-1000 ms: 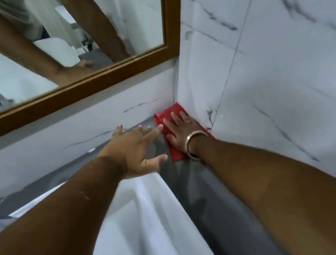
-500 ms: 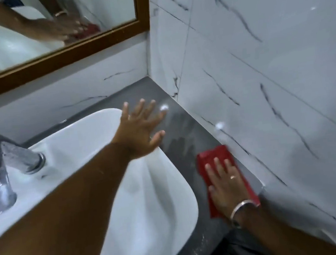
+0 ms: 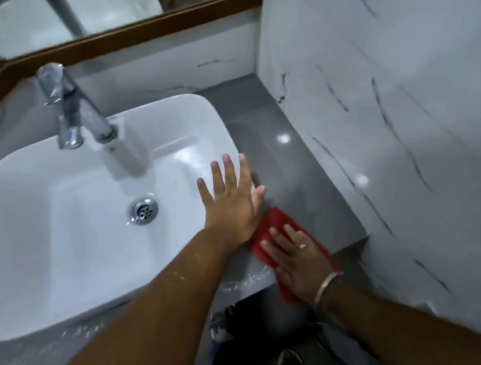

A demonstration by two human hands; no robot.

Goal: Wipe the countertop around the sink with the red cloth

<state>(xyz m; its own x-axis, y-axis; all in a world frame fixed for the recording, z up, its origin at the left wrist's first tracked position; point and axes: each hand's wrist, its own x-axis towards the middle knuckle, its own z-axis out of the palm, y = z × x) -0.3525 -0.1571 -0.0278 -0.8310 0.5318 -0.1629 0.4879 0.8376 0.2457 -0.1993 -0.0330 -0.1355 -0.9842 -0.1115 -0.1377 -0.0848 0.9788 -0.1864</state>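
Red cloth (image 3: 271, 224) pressed flat on the grey countertop (image 3: 293, 157) at its front edge, right of the sink (image 3: 32, 177), right hand (image 3: 299, 261) laid open-palmed on it, left hand (image 3: 231, 201) spread, nothing grasped, over the sink's right rim.

This is a bathroom, most likely in a home. A white rectangular basin (image 3: 58, 235) sits on a grey polished worktop (image 3: 291, 161), with a round metal drain (image 3: 143, 211) at its bottom. A chrome tap (image 3: 72, 109) rises behind the basin and leans over it. Above the tap a mirror (image 3: 91, 9) in a brown wooden frame runs along the wall and shows the basin again. Right of the basin the worktop ends against a wall of white tiles (image 3: 390, 103) with dark marble veins; the same tiles fill the strip between the mirror and the worktop. Ceiling lights glint on the worktop right of the basin.
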